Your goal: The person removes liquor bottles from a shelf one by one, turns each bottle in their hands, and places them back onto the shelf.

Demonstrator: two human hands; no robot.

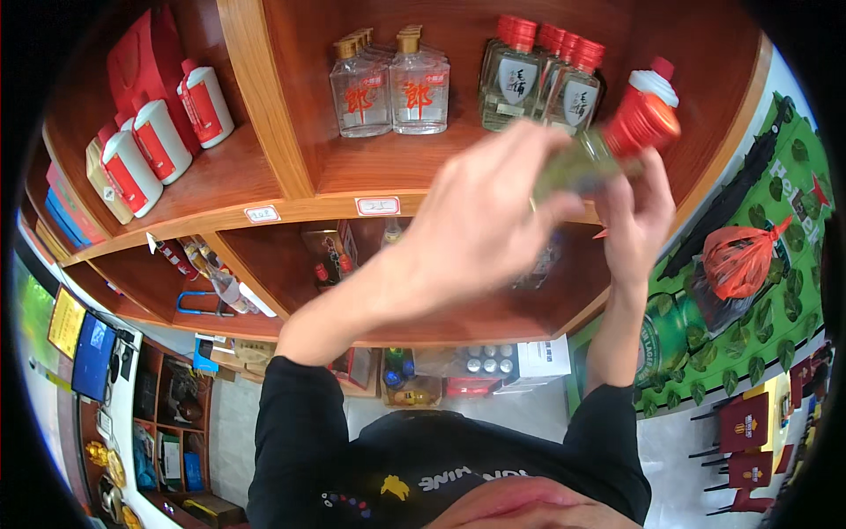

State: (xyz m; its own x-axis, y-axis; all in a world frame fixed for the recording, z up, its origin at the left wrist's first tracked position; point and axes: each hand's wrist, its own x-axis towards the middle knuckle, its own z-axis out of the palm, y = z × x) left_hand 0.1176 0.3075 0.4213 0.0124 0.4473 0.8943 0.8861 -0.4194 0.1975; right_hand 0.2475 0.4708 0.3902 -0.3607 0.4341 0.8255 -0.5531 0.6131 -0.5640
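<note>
Both my hands are raised in front of the wooden shelf [264, 167], holding a small glass bottle [573, 167] with a red cap. The bottle is tilted, its cap pointing up and to the right. My left hand [489, 203], blurred by motion, is closed around the lower end and hides part of it. My right hand [636, 216] grips the bottle from below near the neck. Just behind stand several similar red-capped bottles [571, 104] with pale labels. Left of them are clear square bottles [420, 97] with gold caps and red lettering.
White-and-red bottles [159, 141] stand in the left compartment beside a red bag [145, 66]. Another white bottle [654, 86] is at the far right. Lower shelves hold more bottles [225, 286]. An orange plastic bag [738, 263] hangs at the green wall; boxes and cans [489, 360] sit below.
</note>
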